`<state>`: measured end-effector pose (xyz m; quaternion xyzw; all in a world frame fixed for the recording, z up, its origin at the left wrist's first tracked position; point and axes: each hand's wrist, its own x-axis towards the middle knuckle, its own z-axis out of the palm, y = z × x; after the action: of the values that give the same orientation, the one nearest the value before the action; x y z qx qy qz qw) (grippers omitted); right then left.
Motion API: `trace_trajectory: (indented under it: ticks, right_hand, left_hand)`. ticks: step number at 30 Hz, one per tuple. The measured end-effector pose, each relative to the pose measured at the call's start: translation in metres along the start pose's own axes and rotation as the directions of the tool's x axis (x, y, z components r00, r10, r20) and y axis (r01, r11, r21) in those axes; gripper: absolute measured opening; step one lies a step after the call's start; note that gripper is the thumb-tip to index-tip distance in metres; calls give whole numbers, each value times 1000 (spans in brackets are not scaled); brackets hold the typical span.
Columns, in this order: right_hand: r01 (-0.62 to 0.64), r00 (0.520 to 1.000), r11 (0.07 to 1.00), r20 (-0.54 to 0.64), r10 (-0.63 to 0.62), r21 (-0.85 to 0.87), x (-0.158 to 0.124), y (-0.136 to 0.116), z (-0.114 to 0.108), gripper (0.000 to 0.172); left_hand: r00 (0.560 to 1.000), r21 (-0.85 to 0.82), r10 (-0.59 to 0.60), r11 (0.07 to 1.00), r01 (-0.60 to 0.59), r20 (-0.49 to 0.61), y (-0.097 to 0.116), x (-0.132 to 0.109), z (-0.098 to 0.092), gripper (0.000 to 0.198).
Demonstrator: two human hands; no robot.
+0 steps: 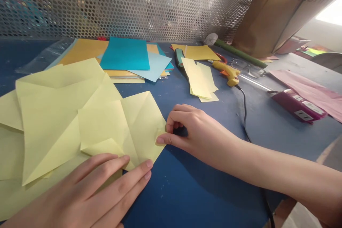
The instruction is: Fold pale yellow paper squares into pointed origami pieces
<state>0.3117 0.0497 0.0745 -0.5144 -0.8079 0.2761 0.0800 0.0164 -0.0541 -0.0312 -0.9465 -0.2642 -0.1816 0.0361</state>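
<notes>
Folded yellow paper [125, 124]: right hand [192, 131] pinches its corner edge, left hand [101, 185] flattens it.

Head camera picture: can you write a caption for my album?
Left hand presses flat on folded yellow paper while right hand pinches its corner, on a blue table.

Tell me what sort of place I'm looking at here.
Most likely a craft workbench. A blue table carries stacks of coloured paper, a glue gun and a power strip, with a perforated metal panel behind. Both hands, left and right, press folded yellow paper.
</notes>
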Motion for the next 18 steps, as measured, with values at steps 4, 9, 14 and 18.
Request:
trace_trajectory:
  ticks: [4,9,14,18]
  right_hand:
    - [94,995,995,-25,-93,44,-2,2,2,38]
    - [147,989,985,5,-149,94,-4,6,3,27]
    - [150,989,984,4,-151,98,-4,6,2,22]
    - [157,988,987,1,-157,46,-5,3,2,28]
  left_hand:
    - [1000,11,-9,1000,9,-11,2,-1,2,61]
    - [997,31,3,1000,-1,-77,-4,13,-7,61]
    - [995,6,23,1000,-22,-99,-8,24,-10,69]
    - [993,14,31,999,-30,-111,-7,25,-10,70]
